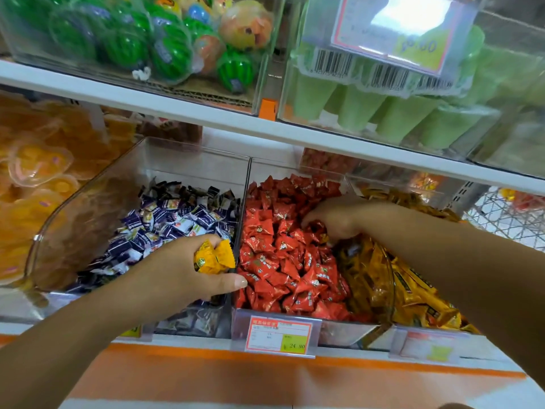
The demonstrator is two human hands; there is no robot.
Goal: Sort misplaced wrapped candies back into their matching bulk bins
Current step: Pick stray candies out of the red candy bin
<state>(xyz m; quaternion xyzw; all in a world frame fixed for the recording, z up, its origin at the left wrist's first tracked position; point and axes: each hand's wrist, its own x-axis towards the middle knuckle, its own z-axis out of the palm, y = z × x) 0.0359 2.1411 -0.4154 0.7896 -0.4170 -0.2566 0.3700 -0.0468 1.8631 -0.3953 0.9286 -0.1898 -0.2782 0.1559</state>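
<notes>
While your left hand (177,270) curls its fingers tightly round yellow foil-wrapped candies (214,257) over the clear plastic divider (242,214), your right hand (336,216) digs bent fingers into the red wrapped candies (283,267), grip unclear.

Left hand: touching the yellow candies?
Touching. The head view shows the left hand gripping the yellow candies, with the wrappers sticking out of its grasp and no gap between them.

Orange-edged white shelf (177,367) carries three clear bins side by side: purple-candy bin (88,208); red-candy bin (333,329); yellow-candy bin (392,184).
</notes>
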